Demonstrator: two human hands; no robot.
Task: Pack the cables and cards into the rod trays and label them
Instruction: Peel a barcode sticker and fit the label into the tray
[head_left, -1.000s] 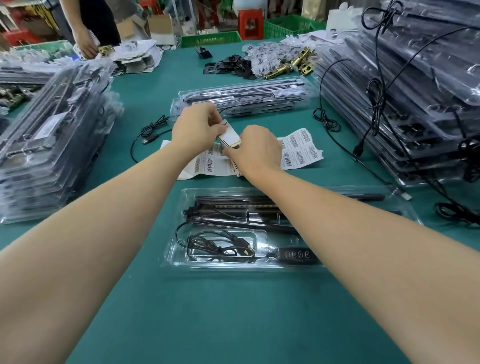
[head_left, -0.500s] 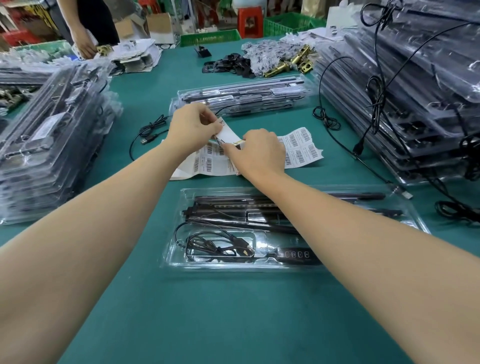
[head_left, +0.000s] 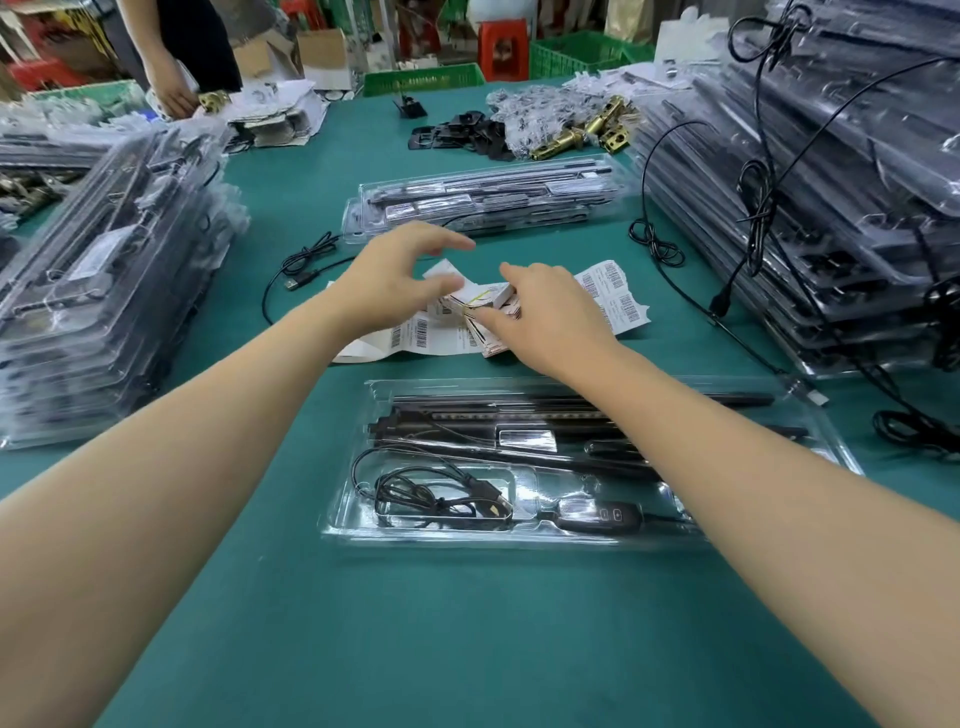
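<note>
A clear rod tray (head_left: 349, 512) lies in front of me on the green table. It holds black rods (head_left: 467, 415), a coiled black cable (head_left: 434, 499) and a small controller (head_left: 608, 514). Beyond it, a bundle of white cards (head_left: 480, 301) bound by a yellow rubber band rests on a sheet of barcode labels (head_left: 618, 296). My right hand (head_left: 550, 322) grips the bundle, thumb on its near edge. My left hand (head_left: 389, 280) hovers just left of the bundle with fingers spread and curved, holding nothing.
Tall stacks of packed trays stand at the left (head_left: 104, 291) and right (head_left: 810, 208), the right one draped with black cables. A filled tray (head_left: 483, 197), a loose cable (head_left: 306, 265) and brass parts (head_left: 587, 130) lie further back. Another person (head_left: 176, 88) works at the far left.
The hands, pinching a card together, have come apart. My left hand opened and lifted off, and the card bundle came down onto the label sheet under my right hand.
</note>
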